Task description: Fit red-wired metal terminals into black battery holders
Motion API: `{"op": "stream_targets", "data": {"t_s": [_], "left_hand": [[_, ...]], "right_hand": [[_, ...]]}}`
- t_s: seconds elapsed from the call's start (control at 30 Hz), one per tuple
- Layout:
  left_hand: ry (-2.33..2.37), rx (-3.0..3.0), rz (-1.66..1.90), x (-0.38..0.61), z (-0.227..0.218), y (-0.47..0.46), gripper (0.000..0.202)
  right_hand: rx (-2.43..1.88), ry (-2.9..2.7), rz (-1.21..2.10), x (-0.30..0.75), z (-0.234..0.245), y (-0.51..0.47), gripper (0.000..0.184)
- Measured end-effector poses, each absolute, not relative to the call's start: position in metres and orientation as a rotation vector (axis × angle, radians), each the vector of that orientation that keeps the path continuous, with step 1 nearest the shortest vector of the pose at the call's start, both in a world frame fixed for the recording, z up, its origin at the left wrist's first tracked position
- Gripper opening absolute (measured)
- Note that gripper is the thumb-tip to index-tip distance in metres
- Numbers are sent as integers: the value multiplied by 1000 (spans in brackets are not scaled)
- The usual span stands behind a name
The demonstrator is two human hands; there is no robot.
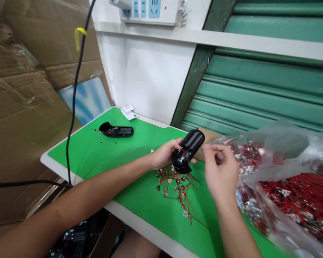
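My left hand [164, 154] grips a black plastic housing [187, 150] with a red wire on it, held above the green mat [97, 150]. My right hand [221, 170] is beside the housing's far end, fingers pinched together near it; what they pinch is too small to make out. Under the housing lies a loose pile of red wires with metal contacts [177, 186]. A second black housing [116, 130] with a red wire lies on the mat at the far left.
A clear plastic bag [285, 179] full of red wired contacts sits at the right. A black cable [74, 96] hangs down at the left by cardboard boxes [24, 89]. A power strip [148, 10] is mounted on the white wall. Black parts fill a box [75, 236] below the table.
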State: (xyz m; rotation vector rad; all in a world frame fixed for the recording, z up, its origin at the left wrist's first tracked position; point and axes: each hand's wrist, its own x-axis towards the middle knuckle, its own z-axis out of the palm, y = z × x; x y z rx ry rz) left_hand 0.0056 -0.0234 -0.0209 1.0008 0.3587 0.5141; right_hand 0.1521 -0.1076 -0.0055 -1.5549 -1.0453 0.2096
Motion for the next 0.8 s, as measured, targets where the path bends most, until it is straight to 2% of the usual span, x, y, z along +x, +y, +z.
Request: {"op": "stream_targets", "data": {"t_s": [0.13,0.3,0.47,0.6,0.8], "left_hand": [[424,1050,603,8,-22,-28,62],[424,1209,566,8,-19,-36,59],[454,1432,535,2,-14,-43,44],[474,1585,550,0,-11,-47,43],[557,1607,593,0,-8,-50,37]], "right_hand": [[-1419,-949,573,148,-4,-105,41],[-1348,-847,491,148,2,-107,32],[-1324,-750,537,146,3,-105,40],[-1347,-827,382,141,-2,-104,35],[-1454,-1145,-141,137,-10,-113,17]]}}
